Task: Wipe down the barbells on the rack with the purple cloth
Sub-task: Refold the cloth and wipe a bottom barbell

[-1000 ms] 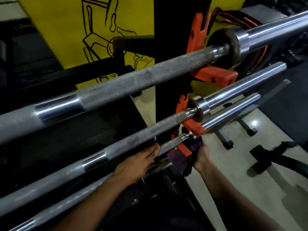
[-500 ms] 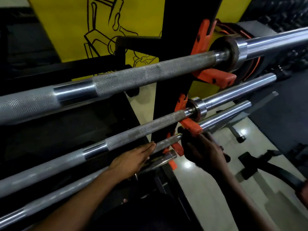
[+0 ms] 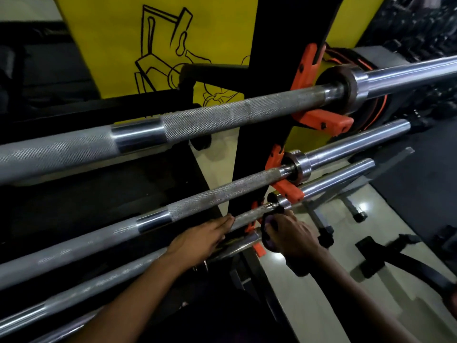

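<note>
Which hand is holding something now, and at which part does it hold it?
The right hand grips the purple cloth, bunched under its fingers by the third barbell. The left hand only rests flat on that barbell, fingers straight.

Yellow wall panel (image 3: pixel 217 33) with black line drawing; pale tiled floor (image 3: pixel 329 288).

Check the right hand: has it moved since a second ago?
Yes. The right hand, gripping the purple cloth, went from below the orange hook out toward the sleeve side, then back against the bar beside it.
</note>
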A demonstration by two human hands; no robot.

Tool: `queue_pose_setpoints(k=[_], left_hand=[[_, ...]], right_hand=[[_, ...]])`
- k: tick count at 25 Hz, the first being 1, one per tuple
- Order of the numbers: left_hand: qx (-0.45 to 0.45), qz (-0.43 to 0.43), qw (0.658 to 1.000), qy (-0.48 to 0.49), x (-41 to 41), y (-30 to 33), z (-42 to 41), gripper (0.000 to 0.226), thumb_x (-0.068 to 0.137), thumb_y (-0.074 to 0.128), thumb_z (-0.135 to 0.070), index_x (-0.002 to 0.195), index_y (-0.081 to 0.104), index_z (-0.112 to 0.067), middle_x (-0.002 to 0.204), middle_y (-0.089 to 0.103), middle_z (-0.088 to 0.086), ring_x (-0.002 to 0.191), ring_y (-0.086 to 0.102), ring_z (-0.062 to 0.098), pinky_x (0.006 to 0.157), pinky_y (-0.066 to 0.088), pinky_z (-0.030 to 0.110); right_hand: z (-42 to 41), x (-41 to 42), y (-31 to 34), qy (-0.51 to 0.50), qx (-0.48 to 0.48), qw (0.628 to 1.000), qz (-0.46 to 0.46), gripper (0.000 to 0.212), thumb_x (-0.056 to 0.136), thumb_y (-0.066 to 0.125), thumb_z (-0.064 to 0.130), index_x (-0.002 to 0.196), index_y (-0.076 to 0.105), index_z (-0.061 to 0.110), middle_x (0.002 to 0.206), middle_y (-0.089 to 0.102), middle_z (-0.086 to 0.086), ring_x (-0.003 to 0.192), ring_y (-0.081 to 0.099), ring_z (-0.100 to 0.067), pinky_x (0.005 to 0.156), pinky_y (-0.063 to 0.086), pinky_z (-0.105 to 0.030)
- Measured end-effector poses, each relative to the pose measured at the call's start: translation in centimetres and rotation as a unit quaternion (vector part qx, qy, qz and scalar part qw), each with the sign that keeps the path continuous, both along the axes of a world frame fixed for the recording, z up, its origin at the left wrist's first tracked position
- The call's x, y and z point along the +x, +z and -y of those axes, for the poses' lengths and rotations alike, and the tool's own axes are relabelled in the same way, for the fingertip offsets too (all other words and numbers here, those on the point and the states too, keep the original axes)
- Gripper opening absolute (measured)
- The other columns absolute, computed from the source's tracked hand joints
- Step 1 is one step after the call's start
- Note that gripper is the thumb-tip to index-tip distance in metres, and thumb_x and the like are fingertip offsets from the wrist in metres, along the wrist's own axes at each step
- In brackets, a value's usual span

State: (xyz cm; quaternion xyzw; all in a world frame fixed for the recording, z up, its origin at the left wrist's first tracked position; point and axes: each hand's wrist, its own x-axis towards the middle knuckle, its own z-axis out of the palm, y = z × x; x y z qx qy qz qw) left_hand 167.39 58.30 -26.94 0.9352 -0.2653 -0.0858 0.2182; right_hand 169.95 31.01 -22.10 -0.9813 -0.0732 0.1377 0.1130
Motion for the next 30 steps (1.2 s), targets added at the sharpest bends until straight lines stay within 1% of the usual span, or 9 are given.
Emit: queue_pose_setpoints(k=[3, 5, 8, 10, 13, 17, 21, 25, 30], left_hand=[[0.000, -0.001, 1.000, -0.001, 0.1, -0.6, 0.1, 0.062, 0.106, 0.036, -0.034, 0.157, 0.001, -0.041, 0.164, 0.001, -0.022, 0.146, 0.034, 0.013, 0.108, 0.046, 0.034], [0.000, -0.006, 1.000, 0.002, 0.1, -0.5, 0.1, 0.063, 0.106, 0.035, -0.036, 0.156, -0.002, -0.044, 0.163, 0.000, -0.025, 0.145, 0.035, 0.013, 0.106, 0.048, 0.037], [0.003, -0.015, 1.000, 0.004, 0.1, -0.4, 0.1, 0.065, 0.106, 0.036, -0.037, 0.155, -0.005, -0.047, 0.161, -0.003, -0.029, 0.144, 0.036, 0.012, 0.102, 0.051, 0.035], [0.006, -0.023, 1.000, 0.001, 0.1, -0.2, 0.2, 0.067, 0.105, 0.037, -0.039, 0.153, -0.009, -0.051, 0.159, -0.005, -0.033, 0.143, 0.038, 0.012, 0.100, 0.052, 0.036], [-0.002, -0.029, 0.999, 0.015, -0.1, 0.4, 0.2, 0.065, 0.105, 0.039, -0.039, 0.153, -0.004, -0.051, 0.162, 0.004, -0.031, 0.142, 0.039, 0.011, 0.103, 0.050, 0.034], [-0.010, -0.018, 0.999, 0.033, -0.7, 1.7, 0.7, 0.060, 0.106, 0.042, -0.032, 0.158, 0.012, -0.040, 0.163, 0.011, -0.025, 0.145, 0.032, 0.006, 0.106, 0.039, 0.021], [-0.003, 0.005, 0.999, 0.047, -1.6, 1.6, 0.9, 0.062, 0.103, 0.051, -0.020, 0.158, 0.024, -0.027, 0.163, 0.025, -0.011, 0.145, 0.036, 0.013, 0.107, 0.031, 0.018], [0.021, -0.005, 0.999, 0.045, -1.2, 0.5, 0.8, 0.063, 0.103, 0.051, -0.023, 0.158, 0.021, -0.025, 0.164, 0.023, -0.008, 0.147, 0.032, 0.014, 0.112, 0.023, 0.016], [-0.001, -0.020, 1.000, -0.007, -2.6, 1.7, -1.5, 0.057, 0.104, 0.038, -0.030, 0.158, 0.025, -0.017, 0.164, 0.020, -0.002, 0.150, 0.024, 0.014, 0.122, 0.026, 0.033]], right_hand=[[1.4, 1.1, -0.6, -0.086, 0.151, 0.981, -0.084, 0.024, 0.096, 0.049, 0.048, 0.091, 0.064, 0.030, 0.093, 0.066, 0.003, 0.078, 0.066, -0.012, 0.075, 0.059, -0.038], [1.6, 1.4, -0.9, -0.181, 0.287, 0.927, -0.159, 0.022, 0.101, 0.054, 0.035, 0.095, 0.069, 0.021, 0.093, 0.072, -0.009, 0.082, 0.070, -0.022, 0.083, 0.059, -0.043], [1.0, 0.1, -1.6, -0.269, 0.381, 0.872, -0.149, 0.023, 0.104, 0.054, 0.027, 0.096, 0.070, 0.013, 0.087, 0.070, -0.009, 0.081, 0.063, -0.022, 0.074, 0.056, -0.022], [1.3, -0.9, -1.4, -0.250, 0.331, 0.909, -0.042, 0.020, 0.102, 0.056, 0.029, 0.094, 0.070, 0.018, 0.085, 0.068, 0.001, 0.080, 0.064, -0.016, 0.064, 0.050, -0.018], [2.0, -1.5, -0.3, -0.188, 0.241, 0.946, 0.108, 0.018, 0.101, 0.055, 0.037, 0.099, 0.066, 0.024, 0.091, 0.066, 0.007, 0.079, 0.061, -0.006, 0.066, 0.045, -0.022], [0.8, -0.9, -0.9, -0.154, 0.197, 0.965, 0.078, 0.032, 0.102, 0.051, 0.043, 0.120, 0.063, 0.019, 0.105, 0.069, -0.006, 0.096, 0.064, -0.025, 0.080, 0.051, -0.037], [3.3, 0.4, 0.4, -0.087, 0.152, 0.984, -0.011, 0.031, 0.101, 0.051, 0.047, 0.117, 0.063, 0.023, 0.103, 0.068, -0.001, 0.088, 0.063, -0.018, 0.079, 0.052, -0.037], [1.3, -0.1, 0.5, -0.047, 0.069, 0.989, 0.125, 0.035, 0.101, 0.049, 0.046, 0.128, 0.058, 0.026, 0.111, 0.069, -0.001, 0.100, 0.066, -0.022, 0.080, 0.054, -0.035], [0.8, -1.2, 1.5, -0.041, 0.101, 0.989, 0.097, 0.030, 0.100, 0.053, 0.043, 0.124, 0.060, 0.026, 0.115, 0.064, 0.001, 0.096, 0.064, -0.018, 0.073, 0.045, -0.026]])
